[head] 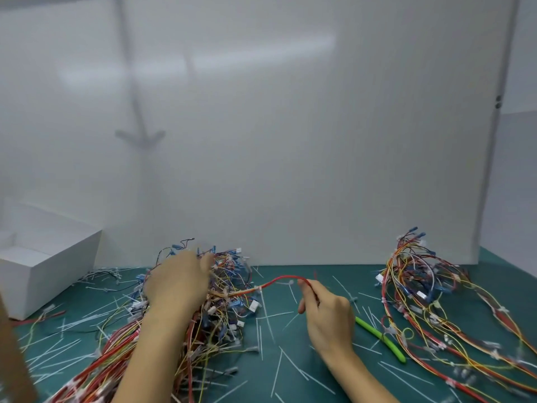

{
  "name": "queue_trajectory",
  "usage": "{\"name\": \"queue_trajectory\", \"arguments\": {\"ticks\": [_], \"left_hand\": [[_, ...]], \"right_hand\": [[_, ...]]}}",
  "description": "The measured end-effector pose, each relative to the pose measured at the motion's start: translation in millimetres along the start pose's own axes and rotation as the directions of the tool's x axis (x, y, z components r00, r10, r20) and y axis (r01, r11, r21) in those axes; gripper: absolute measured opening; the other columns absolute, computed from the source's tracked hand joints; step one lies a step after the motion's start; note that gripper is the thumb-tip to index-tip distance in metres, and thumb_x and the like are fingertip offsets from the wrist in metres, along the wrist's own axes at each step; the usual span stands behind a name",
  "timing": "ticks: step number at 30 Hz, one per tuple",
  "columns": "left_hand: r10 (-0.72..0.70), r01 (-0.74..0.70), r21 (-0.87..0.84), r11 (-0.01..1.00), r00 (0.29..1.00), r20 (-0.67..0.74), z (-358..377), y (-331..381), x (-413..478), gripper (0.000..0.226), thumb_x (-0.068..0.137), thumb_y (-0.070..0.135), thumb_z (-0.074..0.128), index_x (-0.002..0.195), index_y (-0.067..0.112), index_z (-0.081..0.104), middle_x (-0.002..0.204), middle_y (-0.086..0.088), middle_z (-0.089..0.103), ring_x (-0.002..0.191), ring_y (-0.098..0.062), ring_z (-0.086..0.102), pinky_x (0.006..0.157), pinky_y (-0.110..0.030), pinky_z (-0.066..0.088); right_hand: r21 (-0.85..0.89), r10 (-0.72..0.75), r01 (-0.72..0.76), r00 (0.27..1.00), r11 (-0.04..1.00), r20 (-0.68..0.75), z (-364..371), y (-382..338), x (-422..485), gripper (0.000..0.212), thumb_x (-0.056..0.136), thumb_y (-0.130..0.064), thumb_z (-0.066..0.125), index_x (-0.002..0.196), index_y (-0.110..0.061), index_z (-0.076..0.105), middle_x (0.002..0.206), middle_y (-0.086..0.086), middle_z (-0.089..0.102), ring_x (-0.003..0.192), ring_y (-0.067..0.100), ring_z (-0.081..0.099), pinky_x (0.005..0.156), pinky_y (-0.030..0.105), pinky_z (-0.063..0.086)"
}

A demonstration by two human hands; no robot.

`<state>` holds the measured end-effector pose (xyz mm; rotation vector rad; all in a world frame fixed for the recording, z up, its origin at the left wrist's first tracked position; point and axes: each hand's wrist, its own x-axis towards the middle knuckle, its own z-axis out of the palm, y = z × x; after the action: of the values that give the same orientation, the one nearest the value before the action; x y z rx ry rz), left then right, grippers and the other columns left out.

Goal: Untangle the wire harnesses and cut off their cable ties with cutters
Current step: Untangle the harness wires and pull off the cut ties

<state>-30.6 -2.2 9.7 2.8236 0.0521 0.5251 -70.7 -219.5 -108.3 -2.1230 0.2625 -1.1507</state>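
A tangled heap of wire harnesses [223, 289], red, yellow and blue with white connectors and cable ties, lies left of centre on the green mat. My left hand [177, 282] rests on top of the heap; it is blurred and its fingers are hidden among the wires. My right hand [328, 312] pinches a red wire [279, 280] that arches out of the heap to the right. Green-handled cutters [380, 338] lie on the mat just right of my right hand.
A second pile of harnesses [430, 292] spreads across the right side. Several cut white cable ties [276, 370] litter the green mat [290, 382]. A white box [43, 274] stands at the left. A white panel [290, 141] closes off the back.
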Motion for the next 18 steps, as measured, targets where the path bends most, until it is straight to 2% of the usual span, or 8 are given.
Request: {"name": "queue_trajectory", "arguments": {"ticks": [2, 4, 6, 8, 10, 12, 15, 18], "left_hand": [[-0.082, 0.086, -0.030, 0.996, 0.990, 0.119, 8, -15, 6, 0.063, 0.102, 0.054, 0.027, 0.092, 0.005, 0.066, 0.095, -0.014, 0.072, 0.090, -0.035, 0.068, 0.083, -0.041, 0.055], [-0.061, 0.181, -0.349, 0.919, 0.943, 0.327, 18, -17, 5, 0.066, 0.104, 0.048, 0.030, 0.086, -0.002, 0.070, 0.077, -0.015, 0.075, 0.069, -0.029, 0.073, 0.066, -0.034, 0.059], [-0.026, 0.343, -0.623, 0.702, 0.888, 0.460, 25, -11, 2, 0.058, 0.105, 0.040, 0.038, 0.087, -0.007, 0.067, 0.067, -0.016, 0.074, 0.055, -0.025, 0.071, 0.044, -0.025, 0.053], [-0.023, 0.436, -0.759, 0.483, 0.873, 0.487, 26, -3, -1, 0.042, 0.101, 0.032, 0.053, 0.091, -0.007, 0.066, 0.072, -0.017, 0.075, 0.059, -0.025, 0.073, 0.040, -0.022, 0.051], [-0.016, 0.518, -0.822, 0.238, 0.848, 0.530, 25, 6, 2, 0.023, 0.091, 0.017, 0.067, 0.092, -0.005, 0.067, 0.080, -0.018, 0.076, 0.064, -0.026, 0.075, 0.045, -0.027, 0.056], [0.022, 0.572, -0.820, 0.011, 0.820, 0.572, 21, 15, 6, 0.014, 0.083, 0.004, 0.072, 0.093, -0.004, 0.068, 0.082, -0.018, 0.076, 0.064, -0.024, 0.074, 0.049, -0.031, 0.059], [0.025, 0.540, -0.834, -0.112, 0.840, 0.541, 15, 30, 12, 0.013, 0.086, 0.014, 0.072, 0.089, 0.001, 0.069, 0.079, -0.012, 0.074, 0.066, -0.021, 0.071, 0.050, -0.031, 0.060], [-0.021, 0.507, -0.838, -0.199, 0.853, 0.521, 7, 45, 15, 0.019, 0.087, 0.024, 0.072, 0.083, 0.007, 0.067, 0.068, -0.004, 0.070, 0.064, -0.017, 0.064, 0.047, -0.026, 0.058]], "right_hand": [[0.027, 0.051, -0.051, 0.999, 0.998, 0.010, -3, -1, 3, 0.039, 0.096, -0.040, 0.058, 0.062, -0.022, 0.064, 0.041, -0.017, 0.049, 0.040, 0.007, 0.043, 0.050, 0.029, 0.035], [0.071, 0.086, -0.089, 0.995, 0.993, 0.056, -4, -1, 7, 0.044, 0.097, -0.041, 0.057, 0.058, -0.021, 0.063, 0.044, -0.018, 0.054, 0.041, 0.009, 0.045, 0.050, 0.027, 0.036], [0.165, 0.097, -0.124, 0.981, 0.978, 0.167, -6, -1, 10, 0.042, 0.097, -0.039, 0.057, 0.060, -0.022, 0.068, 0.048, -0.015, 0.060, 0.040, 0.009, 0.043, 0.051, 0.028, 0.036], [0.219, 0.089, -0.166, 0.943, 0.962, 0.322, -10, 1, 14, 0.032, 0.096, -0.035, 0.061, 0.069, -0.025, 0.075, 0.055, -0.011, 0.067, 0.043, 0.008, 0.044, 0.054, 0.031, 0.042], [0.152, 0.085, -0.170, 0.888, 0.974, 0.451, -14, 5, 18, 0.024, 0.092, -0.036, 0.065, 0.075, -0.025, 0.078, 0.063, -0.012, 0.072, 0.056, 0.013, 0.060, 0.065, 0.033, 0.051], [-0.025, 0.077, -0.075, 0.831, 0.997, 0.551, -18, 8, 20, 0.019, 0.087, -0.046, 0.068, 0.083, -0.032, 0.079, 0.072, -0.015, 0.074, 0.072, 0.007, 0.068, 0.075, 0.029, 0.054], [-0.153, 0.070, 0.040, 0.754, 0.987, 0.653, -19, 5, 22, 0.022, 0.084, -0.053, 0.069, 0.098, -0.038, 0.077, 0.089, -0.015, 0.075, 0.082, 0.001, 0.065, 0.079, 0.027, 0.052], [-0.127, 0.054, 0.054, 0.698, 0.991, 0.714, -19, 2, 27, 0.022, 0.088, -0.034, 0.071, 0.109, -0.032, 0.074, 0.101, -0.015, 0.073, 0.090, 0.002, 0.064, 0.090, 0.029, 0.052]]}}
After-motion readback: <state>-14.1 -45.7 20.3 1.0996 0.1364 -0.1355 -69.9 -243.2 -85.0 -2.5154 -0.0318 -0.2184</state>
